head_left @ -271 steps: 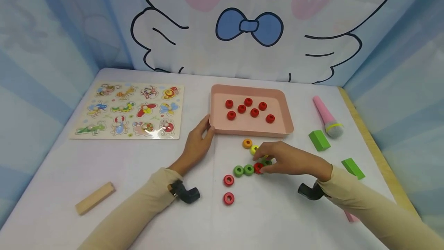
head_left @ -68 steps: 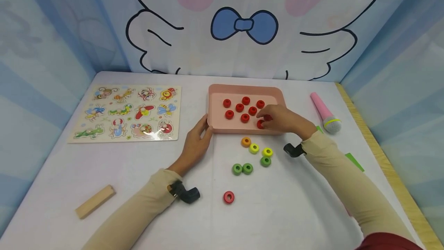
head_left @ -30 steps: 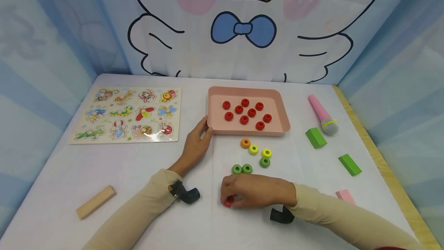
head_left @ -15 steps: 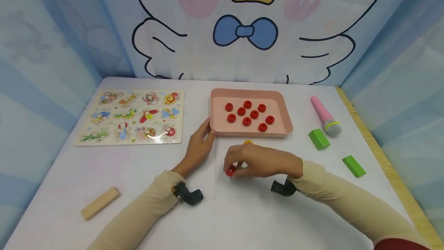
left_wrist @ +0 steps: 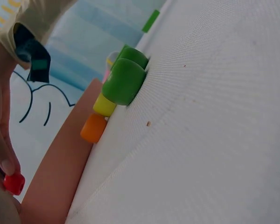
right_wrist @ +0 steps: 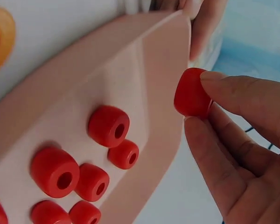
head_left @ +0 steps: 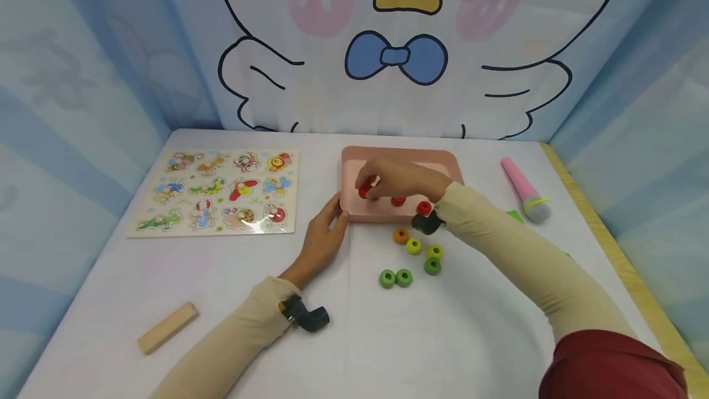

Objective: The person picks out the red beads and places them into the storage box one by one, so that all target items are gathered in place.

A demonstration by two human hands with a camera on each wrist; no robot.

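My right hand [head_left: 382,178] hovers over the left part of the pink tray [head_left: 443,161] and pinches a red bead [head_left: 363,192] between thumb and fingers; the right wrist view shows the red bead [right_wrist: 191,98] held just above the tray [right_wrist: 149,70], where several red beads [right_wrist: 108,125] lie. My left hand [head_left: 321,236] rests on the table with its fingers touching the tray's front left corner. The left wrist view shows the tray's side wall [left_wrist: 60,172] and the pinched bead [left_wrist: 14,183].
In front of the tray lie an orange bead [head_left: 400,236], two yellow beads [head_left: 413,245] and three green beads [head_left: 387,278]. An insect puzzle board [head_left: 216,193] sits at the left, a wooden block [head_left: 168,327] near the front left, a pink toy microphone [head_left: 525,189] at the right.
My right hand picked the red bead off the table near the front and carried it away from me to above the tray. The left hand stayed at the tray's corner.
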